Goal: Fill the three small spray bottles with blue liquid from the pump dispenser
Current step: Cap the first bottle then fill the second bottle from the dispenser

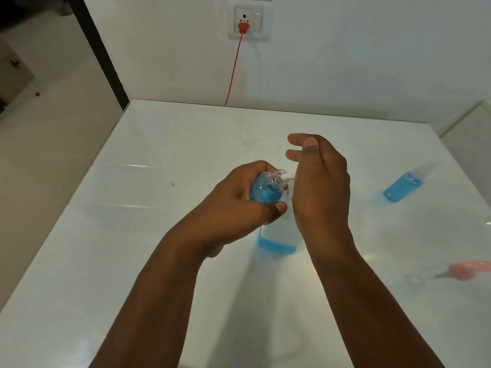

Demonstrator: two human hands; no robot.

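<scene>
My left hand (247,197) grips a small clear bottle (267,191) partly filled with blue liquid, its open threaded neck tilted toward the white pump nozzle (288,177). My right hand (318,187) lies over the top of the pump dispenser (277,241), whose clear body holds a low layer of blue liquid and stands on the white table (159,248). The pump head is hidden under my palm. Another small bottle (402,185) full of blue liquid, with a clear cap, stands at the right.
A pink item (470,269) with a clear part lies blurred near the table's right edge. A red cord (233,73) runs from a wall socket (249,21) down behind the table. The floor lies to the left of the table.
</scene>
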